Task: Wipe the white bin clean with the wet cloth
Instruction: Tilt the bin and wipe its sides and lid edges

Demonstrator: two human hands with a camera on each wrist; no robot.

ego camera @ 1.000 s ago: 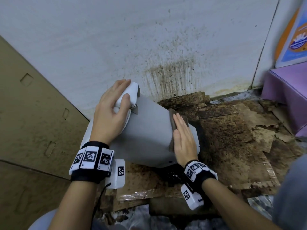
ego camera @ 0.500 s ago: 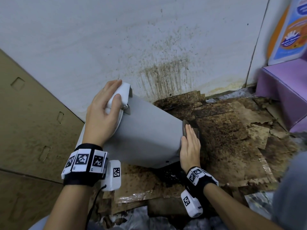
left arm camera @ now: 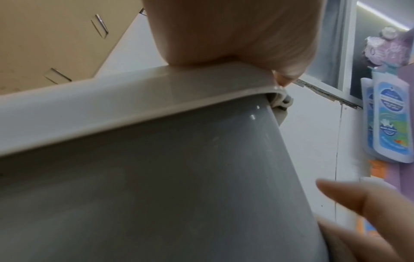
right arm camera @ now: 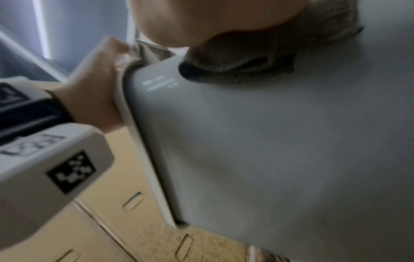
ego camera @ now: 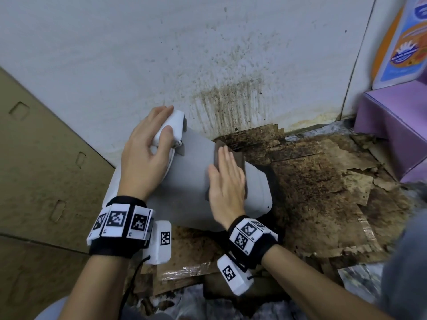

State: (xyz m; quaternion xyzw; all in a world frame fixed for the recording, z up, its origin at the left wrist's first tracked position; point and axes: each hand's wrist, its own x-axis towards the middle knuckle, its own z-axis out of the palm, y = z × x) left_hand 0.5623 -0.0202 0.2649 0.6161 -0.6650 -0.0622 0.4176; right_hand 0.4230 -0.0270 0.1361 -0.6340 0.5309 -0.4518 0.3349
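Head view: your left hand [ego camera: 147, 155] curls over the lid end of the bin [ego camera: 191, 181], steadying it on its side on stained cardboard [ego camera: 323, 204] by the wall, so your flat right hand [ego camera: 225, 183] can press the cloth [ego camera: 240, 158] along its upper side.

Most of the cloth [ego camera: 240, 158] lies hidden under the flat right hand [ego camera: 227, 181], with only its dark far and right edges showing in the head view, and the right wrist picture is blurred and cuts that hand off at its top edge. The left hand [ego camera: 145, 162] covers the far left end of the bin [ego camera: 189, 181], so the fingers curled over the rim cannot be seen. The bin's mouth and underside face away, and its near left corner sits behind the left wristband [ego camera: 120, 225].
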